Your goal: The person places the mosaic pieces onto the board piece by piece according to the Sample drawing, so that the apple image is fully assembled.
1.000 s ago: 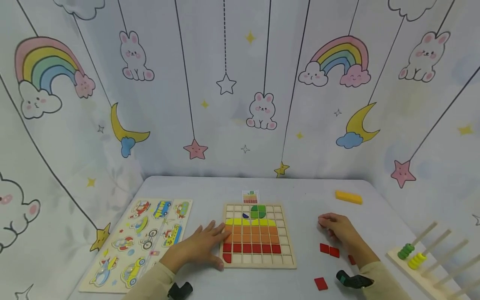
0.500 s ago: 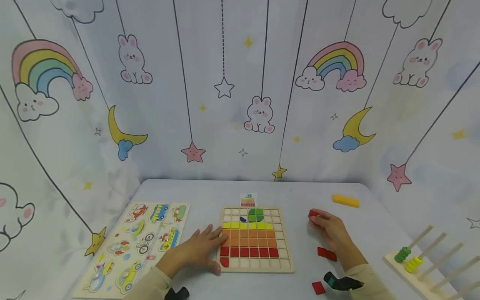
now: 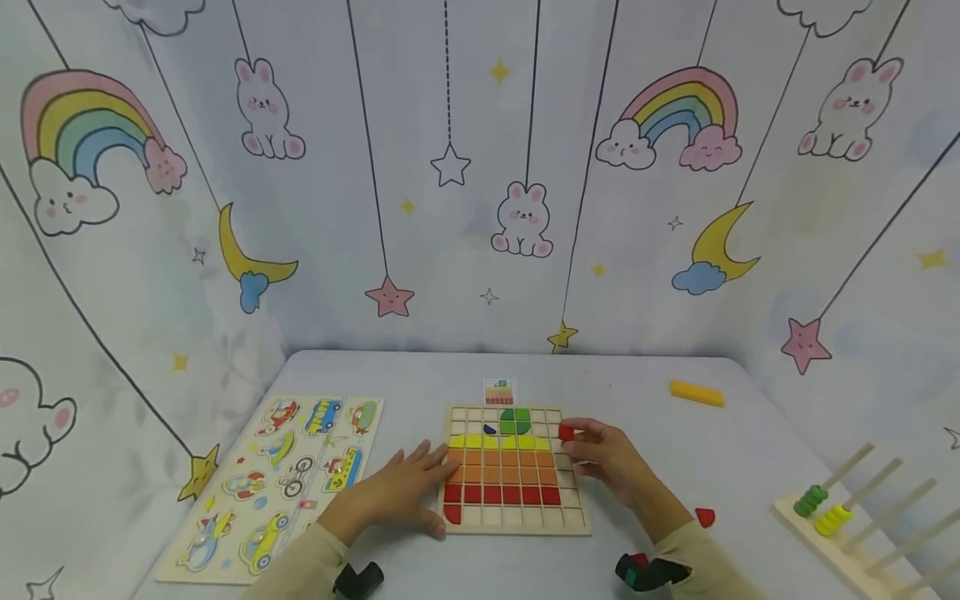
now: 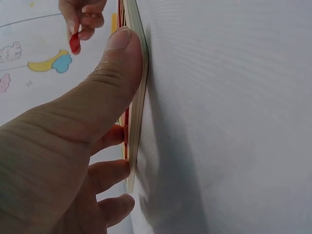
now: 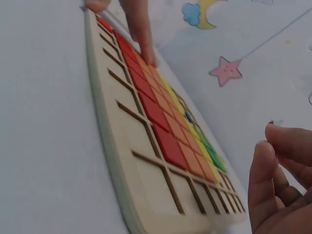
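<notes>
A wooden grid board lies in the middle of the table, with rows of red, orange and yellow tiles, green pieces at the top and a small blue piece. My left hand rests spread at its left side. Its fingertips touch the board's edge, and the thumb lies along the near left corner. Between thumb and fingers, my right hand pinches a red tile over the board's upper right side. From the left wrist, this red tile appears tilted and raised. One curved red piece fills the lower left cell.
A picture card stands behind the board. On the left lies a vehicle puzzle board. Loose red pieces lie near my right forearm, partly hidden by it. A yellow bar and a peg stand with beads are to the right.
My right hand has picked up a red tile from the table's right side and carried it left to the board. The left hand has stayed on the board.
</notes>
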A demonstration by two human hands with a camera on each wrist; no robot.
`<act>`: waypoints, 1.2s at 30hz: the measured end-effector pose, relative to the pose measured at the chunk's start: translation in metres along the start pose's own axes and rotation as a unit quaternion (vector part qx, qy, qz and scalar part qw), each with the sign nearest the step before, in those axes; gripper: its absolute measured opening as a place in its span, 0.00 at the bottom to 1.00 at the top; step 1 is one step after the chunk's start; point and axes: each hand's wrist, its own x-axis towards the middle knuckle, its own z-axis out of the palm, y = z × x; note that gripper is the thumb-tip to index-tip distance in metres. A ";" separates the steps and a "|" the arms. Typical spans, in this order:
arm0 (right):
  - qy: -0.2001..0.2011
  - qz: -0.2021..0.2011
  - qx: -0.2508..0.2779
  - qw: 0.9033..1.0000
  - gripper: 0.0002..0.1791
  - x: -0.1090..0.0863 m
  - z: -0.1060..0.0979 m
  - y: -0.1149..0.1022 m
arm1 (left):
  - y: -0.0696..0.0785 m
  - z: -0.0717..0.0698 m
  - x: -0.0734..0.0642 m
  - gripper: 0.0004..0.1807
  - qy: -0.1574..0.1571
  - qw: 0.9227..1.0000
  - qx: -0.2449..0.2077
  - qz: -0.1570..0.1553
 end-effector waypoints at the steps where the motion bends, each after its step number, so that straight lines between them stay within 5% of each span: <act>1: -0.016 0.001 -0.009 1.000 0.30 0.000 0.010 0.000 | 0.000 0.000 0.000 0.55 0.000 1.000 -0.001 0.000; 8: -0.142 -0.031 -0.109 0.983 0.24 -0.008 0.082 0.001 | -0.003 0.001 0.003 0.56 0.001 1.000 0.004 0.006; 11: -0.144 -0.057 -0.200 0.967 0.20 -0.012 0.105 -0.001 | -0.006 0.002 0.006 0.55 0.003 1.000 0.015 0.008; 14: -0.123 -0.082 -0.303 0.942 0.18 -0.014 0.121 -0.001 | -0.008 0.003 0.007 0.56 0.002 1.000 0.018 0.009; 17: -0.117 -0.085 -0.341 0.929 0.19 -0.014 0.128 0.002 | -0.009 0.004 0.007 0.56 -0.001 1.000 0.014 0.008; 27: -0.121 -0.084 -0.341 0.928 0.21 -0.015 0.128 0.006 | -0.004 0.001 0.003 0.55 -0.005 1.000 0.005 0.003; 36: -0.134 -0.112 -0.329 0.928 0.12 -0.024 0.119 0.008 | -0.002 0.000 0.002 0.55 -0.002 1.000 0.002 0.005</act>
